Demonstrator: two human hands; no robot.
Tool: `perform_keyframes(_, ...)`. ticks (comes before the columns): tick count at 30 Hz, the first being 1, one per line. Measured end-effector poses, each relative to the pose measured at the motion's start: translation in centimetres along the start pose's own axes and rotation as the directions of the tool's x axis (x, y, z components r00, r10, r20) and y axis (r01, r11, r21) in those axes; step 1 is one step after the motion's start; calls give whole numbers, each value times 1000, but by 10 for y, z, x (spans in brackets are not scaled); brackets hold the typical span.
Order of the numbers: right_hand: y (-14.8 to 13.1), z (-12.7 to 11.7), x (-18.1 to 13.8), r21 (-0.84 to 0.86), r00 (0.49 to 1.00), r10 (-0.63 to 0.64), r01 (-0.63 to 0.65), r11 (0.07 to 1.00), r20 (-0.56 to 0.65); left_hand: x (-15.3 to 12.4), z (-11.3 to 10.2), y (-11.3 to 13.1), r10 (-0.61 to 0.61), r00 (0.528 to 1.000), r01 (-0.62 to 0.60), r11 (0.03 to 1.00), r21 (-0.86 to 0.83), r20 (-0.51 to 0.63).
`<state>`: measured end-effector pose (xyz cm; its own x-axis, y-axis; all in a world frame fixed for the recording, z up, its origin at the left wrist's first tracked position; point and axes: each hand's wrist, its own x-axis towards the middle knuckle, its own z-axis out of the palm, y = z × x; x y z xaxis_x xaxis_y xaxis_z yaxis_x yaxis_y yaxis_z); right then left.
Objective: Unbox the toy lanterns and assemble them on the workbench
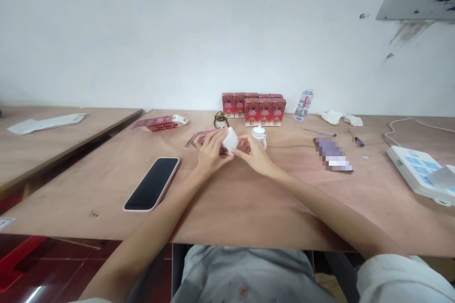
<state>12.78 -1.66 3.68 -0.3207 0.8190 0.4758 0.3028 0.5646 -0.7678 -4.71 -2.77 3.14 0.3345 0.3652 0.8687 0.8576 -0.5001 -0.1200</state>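
Both hands meet at the table's middle around a small white box. My left hand grips its left side with curled fingers. My right hand pinches its right side. Under the hands lies a flattened red carton. Just behind them stand a small dark bottle with a gold cap and a small clear bottle with a white cap.
A phone lies face up at the left. Several red boxes stand at the back, beside a water bottle. Another red carton lies back left. A white device with a cable sits at the right edge.
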Motion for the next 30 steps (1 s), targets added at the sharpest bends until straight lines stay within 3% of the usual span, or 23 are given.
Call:
perform_keyframes(3,6,-2,1,110,998,34,-40,993,61,0,1,0,2,1000,-2,1000,-19,9)
perform_keyframes(6,7,-4,0,131,999,35,-35,991,3,1,3,0,-58,997,60,997,-56,48)
perform_keyframes(10,2,-4,-3,39,997,-1,4,999,-72,-1,5,-4,-96,994,100,993,-65,58)
perform_keyframes(16,-8,1,-7,-92,989,-112,102,990,-100,-2,6,-7,-24,999,23,1000,-19,-23)
perform_keyframes(18,-8,4,-7,-66,991,-71,64,996,-117,-2,7,-7,-21,1000,21,1000,-4,-16)
perform_keyframes(21,-9,7,-3,112,989,103,-91,990,-108,-2,9,-8,-10,1000,10,1000,18,1)
perform_keyframes(23,-11,5,0,313,970,233,-201,928,-67,-2,10,-9,-3,1000,3,1000,29,-4)
perform_keyframes(26,-19,1,4,592,929,367,-325,738,52,-2,11,-11,25,999,-23,999,48,-38)
perform_keyframes(30,-29,0,2,750,851,503,-432,502,153,-1,10,-11,75,992,-69,995,66,-99)
